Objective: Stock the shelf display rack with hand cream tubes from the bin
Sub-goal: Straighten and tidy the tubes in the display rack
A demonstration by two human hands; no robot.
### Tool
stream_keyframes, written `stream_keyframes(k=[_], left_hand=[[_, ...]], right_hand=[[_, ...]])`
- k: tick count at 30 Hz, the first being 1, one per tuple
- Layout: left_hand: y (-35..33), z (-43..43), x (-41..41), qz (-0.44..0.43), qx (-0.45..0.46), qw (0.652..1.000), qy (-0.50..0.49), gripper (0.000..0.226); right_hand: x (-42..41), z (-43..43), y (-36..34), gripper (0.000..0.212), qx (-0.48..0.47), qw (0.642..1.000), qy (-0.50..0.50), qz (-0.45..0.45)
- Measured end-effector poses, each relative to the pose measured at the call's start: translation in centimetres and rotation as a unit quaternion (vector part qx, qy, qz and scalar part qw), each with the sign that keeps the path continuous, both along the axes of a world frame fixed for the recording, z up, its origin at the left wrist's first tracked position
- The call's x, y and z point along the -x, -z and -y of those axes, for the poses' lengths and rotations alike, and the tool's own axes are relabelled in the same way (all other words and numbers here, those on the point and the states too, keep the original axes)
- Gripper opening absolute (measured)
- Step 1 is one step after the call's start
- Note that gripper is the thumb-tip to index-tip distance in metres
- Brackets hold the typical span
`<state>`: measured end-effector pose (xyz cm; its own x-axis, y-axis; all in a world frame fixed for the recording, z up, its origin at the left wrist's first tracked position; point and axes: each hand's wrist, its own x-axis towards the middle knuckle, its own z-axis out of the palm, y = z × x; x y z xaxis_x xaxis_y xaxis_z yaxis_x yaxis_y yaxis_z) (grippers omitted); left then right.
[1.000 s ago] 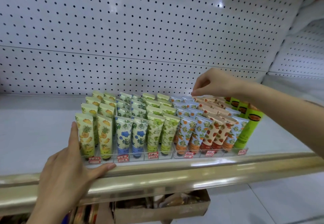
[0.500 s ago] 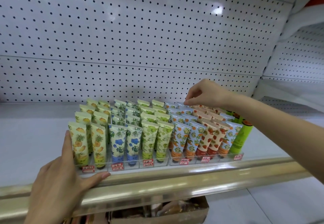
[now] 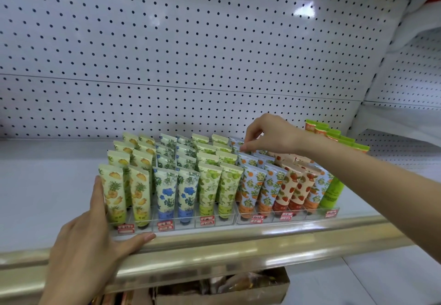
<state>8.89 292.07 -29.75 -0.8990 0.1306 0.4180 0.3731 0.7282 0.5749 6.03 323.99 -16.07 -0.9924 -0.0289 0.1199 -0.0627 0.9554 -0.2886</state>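
Observation:
A clear display rack [image 3: 222, 223] stands on the white shelf, filled with rows of hand cream tubes: pineapple [image 3: 113, 192], blue flower [image 3: 165, 192], green [image 3: 208, 190], orange [image 3: 250, 190] and strawberry [image 3: 286, 190] prints. My left hand [image 3: 90, 240] rests against the rack's front left corner, fingers straight along its side, thumb along the front. My right hand [image 3: 269, 135] reaches over the back rows and pinches the top of an orange-print tube [image 3: 241, 146] there.
Plain green tubes [image 3: 333, 192] line the rack's right side. A gold rail [image 3: 238, 245] edges the shelf front. A cardboard bin [image 3: 222, 288] with goods sits below the shelf. White pegboard [image 3: 191, 54] forms the back wall.
My right hand has shifted slightly left along the back rows, from the strawberry tubes toward the orange-print ones. My left hand stays on the rack corner. The camera has tilted up.

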Motion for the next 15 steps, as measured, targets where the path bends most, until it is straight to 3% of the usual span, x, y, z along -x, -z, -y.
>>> stream_keyframes(k=[9,15], left_hand=[[-0.1,0.0,-0.1,-0.007,0.010,1.000,0.003,0.114],[-0.1,0.0,0.1,-0.028,0.009,1.000,-0.004,0.115]], right_hand=[[-0.3,0.3,-0.5,0.020,0.012,1.000,-0.004,0.002],[0.8,-0.5,-1.8,0.020,0.090,0.995,0.006,-0.031]])
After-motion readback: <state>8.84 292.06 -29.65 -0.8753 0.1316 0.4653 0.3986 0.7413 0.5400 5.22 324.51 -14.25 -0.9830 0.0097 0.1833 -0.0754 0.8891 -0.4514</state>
